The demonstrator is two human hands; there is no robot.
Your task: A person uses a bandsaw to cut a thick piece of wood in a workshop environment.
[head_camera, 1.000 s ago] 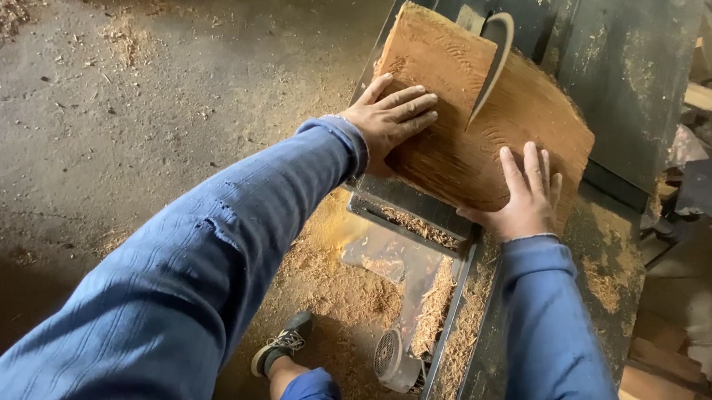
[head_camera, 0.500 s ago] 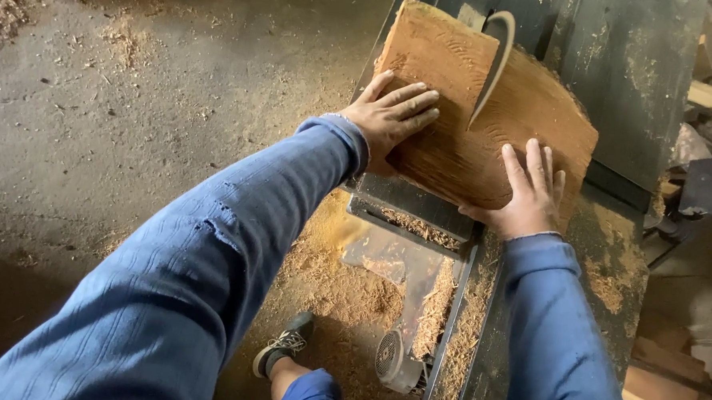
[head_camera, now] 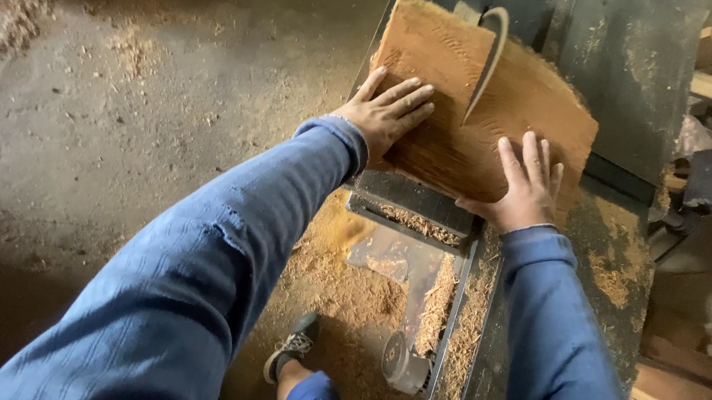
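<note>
A thick orange-brown wood slab (head_camera: 487, 126) lies flat on the dark metal saw table (head_camera: 618, 67). A curved saw blade (head_camera: 490, 54) stands in a cut that runs into the slab from its far edge. My left hand (head_camera: 392, 113) presses flat on the slab's left part, fingers spread. On the slab's near right part rests my right hand (head_camera: 521, 187), fingers pointing away from me. Both arms wear blue sleeves. Neither hand wraps around anything.
Sawdust (head_camera: 344, 279) is heaped under the table's open frame and on the table's near edge (head_camera: 609, 275). My shoe (head_camera: 289, 353) stands on the dusty concrete floor (head_camera: 119, 118). Wood offcuts (head_camera: 684, 374) lie at the right.
The slab and both hands have shifted slightly forward along the blade. The cut looks a little deeper.
</note>
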